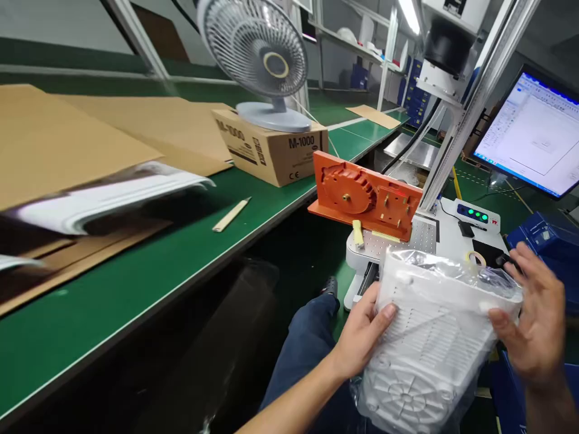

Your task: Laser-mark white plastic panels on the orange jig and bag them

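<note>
A white plastic housing (pixel 429 337) with vent slots and a round spoked pattern sits inside a clear plastic bag, tilted above my lap. My left hand (pixel 362 331) grips its left edge, thumb on the face. Along the right edge, my right hand (pixel 534 319) has its thumb against the bag, while its other fingers are stretched out and spread. Just beyond the housing, an orange fixture (pixel 366 196) with a round toothed relief stands on the perforated metal plate (pixel 423 236) of a white machine.
On the green bench (pixel 181 253) at left lie cardboard sheets (pixel 67 126), a wooden strip (pixel 231 214) and a carton (pixel 271 147) carrying a fan (pixel 257 54). A monitor (pixel 534 132), a metal post (pixel 479 102) and blue bins (pixel 538 235) stand at right.
</note>
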